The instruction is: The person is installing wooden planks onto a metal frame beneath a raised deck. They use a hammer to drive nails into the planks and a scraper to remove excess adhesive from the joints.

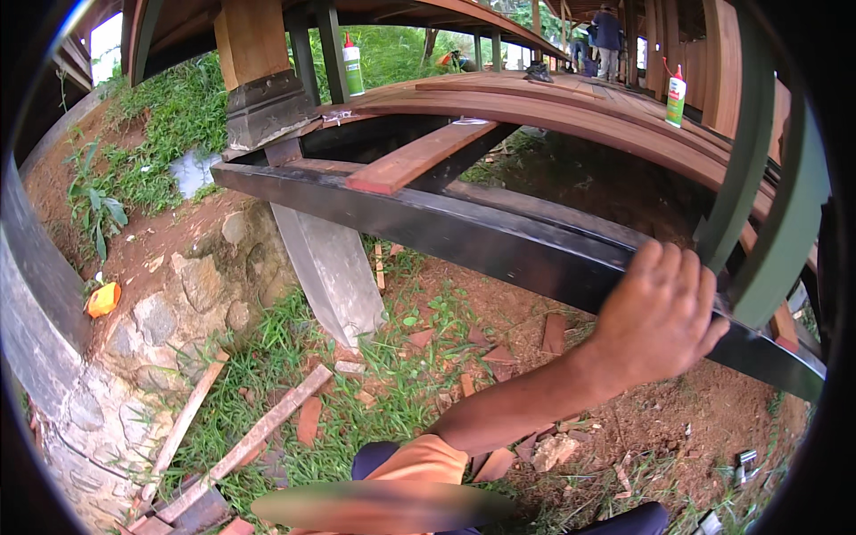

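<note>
My left hand (660, 312) reaches across to the right, fingers curled over the top of a long black steel beam (419, 214). A short reddish board (410, 160) lies crosswise on the frame, beneath curved deck boards (571, 119). Upright green posts (778, 241) stand just right of the hand. A white-and-green bottle with a red nozzle (675, 98) stands on the deck, and a similar bottle (352, 67) is farther left. My right hand is not visible.
A concrete support (325, 276) stands under the beam beside a stone retaining wall (201, 285). Loose wood strips (250, 441) and offcuts lie on grass and dirt. An orange object (104, 300) sits at the left. Co-workers (606, 49) stand at the deck's far end.
</note>
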A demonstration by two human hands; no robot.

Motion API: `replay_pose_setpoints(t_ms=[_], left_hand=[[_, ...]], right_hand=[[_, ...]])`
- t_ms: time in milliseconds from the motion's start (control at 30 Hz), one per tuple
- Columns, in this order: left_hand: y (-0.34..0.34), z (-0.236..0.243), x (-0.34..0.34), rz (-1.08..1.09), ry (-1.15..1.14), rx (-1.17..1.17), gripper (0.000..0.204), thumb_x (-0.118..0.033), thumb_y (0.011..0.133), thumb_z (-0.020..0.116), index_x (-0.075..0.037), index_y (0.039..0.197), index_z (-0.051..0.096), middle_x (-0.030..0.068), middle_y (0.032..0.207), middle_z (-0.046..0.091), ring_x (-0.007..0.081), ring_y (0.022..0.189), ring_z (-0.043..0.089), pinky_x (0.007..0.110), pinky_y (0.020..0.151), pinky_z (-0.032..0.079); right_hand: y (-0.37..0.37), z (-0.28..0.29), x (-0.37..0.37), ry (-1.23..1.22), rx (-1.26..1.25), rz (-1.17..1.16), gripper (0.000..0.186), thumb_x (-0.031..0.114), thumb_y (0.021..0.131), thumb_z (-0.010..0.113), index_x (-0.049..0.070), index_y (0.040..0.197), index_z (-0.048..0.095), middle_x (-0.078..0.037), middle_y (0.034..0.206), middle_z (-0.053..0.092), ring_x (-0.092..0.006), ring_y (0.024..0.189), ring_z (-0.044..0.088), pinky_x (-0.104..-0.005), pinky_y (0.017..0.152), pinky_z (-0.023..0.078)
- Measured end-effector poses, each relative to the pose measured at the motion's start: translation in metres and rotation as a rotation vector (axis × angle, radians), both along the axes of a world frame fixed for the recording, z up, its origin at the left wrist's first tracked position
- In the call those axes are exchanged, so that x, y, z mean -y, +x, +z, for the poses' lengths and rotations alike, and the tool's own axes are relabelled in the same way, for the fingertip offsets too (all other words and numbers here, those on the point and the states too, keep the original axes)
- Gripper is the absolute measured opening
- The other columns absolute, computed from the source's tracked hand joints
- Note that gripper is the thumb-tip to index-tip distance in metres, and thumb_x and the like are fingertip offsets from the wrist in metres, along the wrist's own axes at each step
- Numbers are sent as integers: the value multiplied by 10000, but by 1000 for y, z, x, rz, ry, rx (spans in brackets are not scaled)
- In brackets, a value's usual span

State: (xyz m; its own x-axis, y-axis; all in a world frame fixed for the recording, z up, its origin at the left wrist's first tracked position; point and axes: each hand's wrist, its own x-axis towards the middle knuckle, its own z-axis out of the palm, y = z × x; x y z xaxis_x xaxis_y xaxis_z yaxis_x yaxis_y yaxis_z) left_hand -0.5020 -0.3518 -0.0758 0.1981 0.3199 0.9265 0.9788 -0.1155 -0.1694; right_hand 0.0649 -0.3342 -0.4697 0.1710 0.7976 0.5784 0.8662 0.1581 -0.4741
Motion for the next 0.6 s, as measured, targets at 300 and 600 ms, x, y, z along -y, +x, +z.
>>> replay_pose_setpoints(t_ms=[300,600], left_hand=[[6,-5,-9,-107,-25,-128,582,-502,1026,461,24,946,698,166,893,641,337,873,582,478,813,424],[-12,-2,0,-47,-43,-171,550,-499,951,572,38,959,689,112,865,594,265,864,543,422,841,423]], right_hand=[[-546,378,-4,377,-144,-55,575,515,992,468,-59,1019,506,-179,1191,564,-318,1163,534,-428,978,398],[-563,387,13,513,300,-294,109,105,910,499,31,918,578,-97,1078,680,-284,1090,640,-397,876,508]])
